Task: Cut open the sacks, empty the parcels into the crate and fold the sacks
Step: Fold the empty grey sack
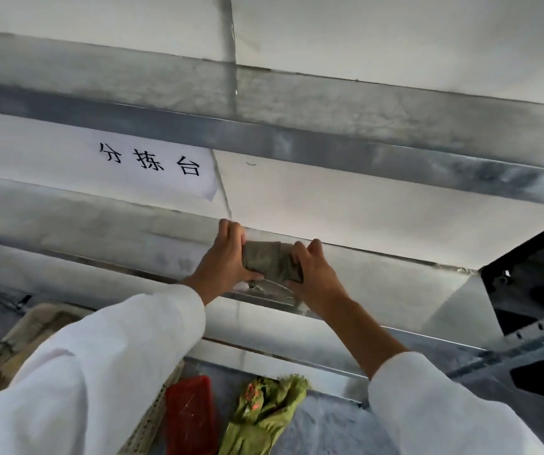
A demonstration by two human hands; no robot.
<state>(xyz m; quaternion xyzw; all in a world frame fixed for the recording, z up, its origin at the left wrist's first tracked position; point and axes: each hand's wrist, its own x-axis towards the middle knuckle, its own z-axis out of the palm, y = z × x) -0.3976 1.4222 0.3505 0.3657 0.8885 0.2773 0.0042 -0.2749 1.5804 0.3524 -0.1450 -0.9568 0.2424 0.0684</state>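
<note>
A small grey-green folded sack (269, 259) is held up against a shiny metal ledge (152, 254) in the middle of the head view. My left hand (226, 257) grips its left end, thumb underneath. My right hand (313, 274) grips its right end. Both arms reach forward in white sleeves. Near the bottom lie a green sack (264, 418) with a frayed top and a red parcel (190, 418). A perforated crate edge (152, 412) shows at the lower left, mostly hidden by my left sleeve.
Metal ledges and white panels fill the wall ahead, with a paper sign (149, 159) in black characters. A dark machine frame (533, 290) stands at the right. A beige woven thing (27, 336) lies at the far left.
</note>
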